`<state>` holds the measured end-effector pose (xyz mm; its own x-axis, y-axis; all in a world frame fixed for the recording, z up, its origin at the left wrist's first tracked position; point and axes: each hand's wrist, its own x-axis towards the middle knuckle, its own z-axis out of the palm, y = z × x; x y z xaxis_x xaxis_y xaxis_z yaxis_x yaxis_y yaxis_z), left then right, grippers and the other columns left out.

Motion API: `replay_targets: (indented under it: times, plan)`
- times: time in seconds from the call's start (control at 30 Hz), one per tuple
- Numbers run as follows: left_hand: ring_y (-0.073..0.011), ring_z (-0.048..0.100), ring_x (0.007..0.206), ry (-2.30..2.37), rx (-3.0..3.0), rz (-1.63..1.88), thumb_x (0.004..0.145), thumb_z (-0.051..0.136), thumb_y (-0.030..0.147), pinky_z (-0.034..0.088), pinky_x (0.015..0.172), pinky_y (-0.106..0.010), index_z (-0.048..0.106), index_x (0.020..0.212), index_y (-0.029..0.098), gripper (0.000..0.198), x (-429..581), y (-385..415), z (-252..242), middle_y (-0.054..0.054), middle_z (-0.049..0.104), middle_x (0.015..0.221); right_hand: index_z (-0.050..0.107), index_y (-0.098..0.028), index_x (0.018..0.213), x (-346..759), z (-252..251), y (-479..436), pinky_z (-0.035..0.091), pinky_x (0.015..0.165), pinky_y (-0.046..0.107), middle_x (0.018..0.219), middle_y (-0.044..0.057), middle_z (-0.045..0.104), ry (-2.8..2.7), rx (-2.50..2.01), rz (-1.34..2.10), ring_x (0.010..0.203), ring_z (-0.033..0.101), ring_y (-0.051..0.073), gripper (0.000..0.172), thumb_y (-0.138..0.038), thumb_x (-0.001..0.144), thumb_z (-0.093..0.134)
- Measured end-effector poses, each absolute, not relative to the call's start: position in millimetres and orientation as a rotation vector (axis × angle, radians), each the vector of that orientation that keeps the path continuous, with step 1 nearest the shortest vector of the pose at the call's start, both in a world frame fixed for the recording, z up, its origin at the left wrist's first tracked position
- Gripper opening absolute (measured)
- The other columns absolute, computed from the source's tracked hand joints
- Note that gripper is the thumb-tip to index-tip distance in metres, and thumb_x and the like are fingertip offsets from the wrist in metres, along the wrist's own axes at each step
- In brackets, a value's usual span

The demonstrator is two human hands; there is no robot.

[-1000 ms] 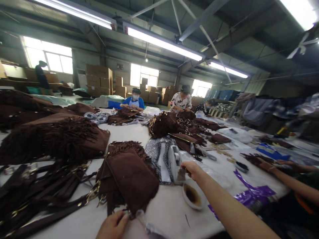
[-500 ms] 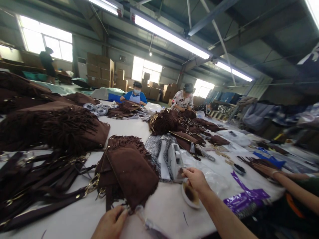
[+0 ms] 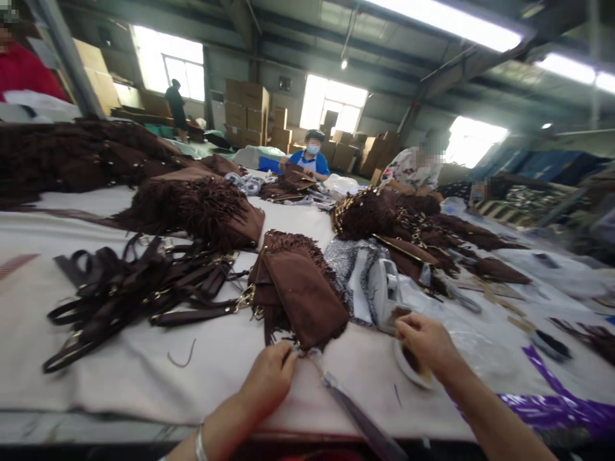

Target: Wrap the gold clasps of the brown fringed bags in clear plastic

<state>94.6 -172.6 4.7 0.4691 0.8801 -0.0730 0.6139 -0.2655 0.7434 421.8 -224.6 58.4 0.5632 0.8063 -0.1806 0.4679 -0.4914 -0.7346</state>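
Pinching down now, the left hand (image 3: 269,378) has its fingers (image 3: 287,356) closed on the near bottom corner of the brown suede fringed bag (image 3: 300,296), which lies flat on the white tabletop (image 3: 120,358) dead centre, fringe trailing off its edges. Over at three o'clock of it, the right hand (image 3: 425,339) curls its fingers around something small and dark, a brush by the look of it, held just over the white dish (image 3: 408,371) with brown inside; what exactly is gripped I cannot tell. That bag looks soft, floppy and light, so I'd judge it wants a hold at the stiff seamed corner or the gold chain hardware (image 3: 246,298), not by the loose fringe. At nine o'clock a tangle of dark straps (image 3: 139,288) lies close against it. At one o'clock the white tape dispenser (image 3: 387,291) and a grey patterned cloth (image 3: 348,269) crowd the bag's far side. Beyond, at twelve o'clock, heaps of fringed bags (image 3: 202,208) and co-workers at the table's far end
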Motion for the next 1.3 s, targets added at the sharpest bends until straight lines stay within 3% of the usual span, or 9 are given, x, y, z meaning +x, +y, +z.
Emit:
replay_targets:
  times: [0.1,0.3,0.63,0.87,1.07,1.13,1.3]
  plan:
    - [-0.0180,0.058,0.072,1.254,2.113,0.475,0.091,0.040,0.023,0.041,0.068,-0.028,0.057,0.076,0.018,0.023,92,-180,3,-0.007,0.064,0.077,0.067,-0.017,0.074,364,69,-234,0.027,0.043,0.024,0.065,0.004,0.066,-1.048,-1.898,1.079,0.044,0.041,0.009,0.029,-0.045,0.073,0.057]
    - [-0.0190,0.061,0.078,1.233,2.352,0.429,0.093,0.038,0.020,0.045,0.071,-0.029,0.058,0.087,0.018,0.020,82,-187,-8,-0.008,0.065,0.084,0.061,-0.017,0.064,257,55,-218,0.026,0.039,0.020,0.057,0.001,0.063,-1.141,-1.710,1.475,0.040,0.039,0.006,0.026,-0.040,0.073,0.056]
    - [-0.0208,0.062,0.073,1.264,2.620,0.167,0.091,0.039,0.011,0.050,0.065,-0.030,0.057,0.093,0.016,0.018,75,-189,-13,-0.009,0.063,0.085,0.063,-0.015,0.051,232,29,-188,0.028,0.039,0.020,0.046,0.001,0.061,-1.264,-1.972,1.314,0.037,0.042,0.007,0.027,-0.028,0.074,0.059]
    - [-0.0234,0.065,0.074,1.284,2.577,0.202,0.090,0.038,0.008,0.055,0.066,-0.035,0.056,0.091,0.016,0.020,76,-190,-14,-0.009,0.064,0.084,0.062,-0.018,0.043,226,28,-181,0.031,0.040,0.020,0.038,0.000,0.057,-1.402,-2.114,1.203,0.037,0.045,0.009,0.029,-0.022,0.071,0.058]
    - [-0.0215,0.068,0.078,1.264,2.655,0.321,0.090,0.038,0.005,0.057,0.069,-0.033,0.042,0.131,0.013,0.042,74,-189,-28,-0.009,0.068,0.092,0.062,-0.018,0.044,222,20,-179,0.034,0.039,0.018,0.042,0.001,0.061,-1.343,-2.117,1.225,0.039,0.053,0.010,0.028,-0.019,0.072,0.055]
    - [-0.0212,0.067,0.075,1.268,2.674,0.251,0.090,0.039,0.005,0.056,0.067,-0.032,0.047,0.127,0.015,0.039,74,-189,-26,-0.008,0.068,0.089,0.061,-0.018,0.045,221,19,-180,0.033,0.036,0.018,0.041,0.001,0.059,-1.291,-2.107,1.253,0.037,0.053,0.010,0.027,-0.018,0.071,0.054]
    - [-0.0223,0.066,0.076,1.358,2.555,0.079,0.088,0.038,0.005,0.054,0.068,-0.033,0.059,0.093,0.017,0.024,79,-188,-10,-0.008,0.066,0.086,0.059,-0.016,0.046,221,25,-190,0.037,0.038,0.016,0.042,-0.001,0.057,-1.180,-1.965,1.373,0.038,0.051,0.008,0.027,-0.010,0.070,0.049]
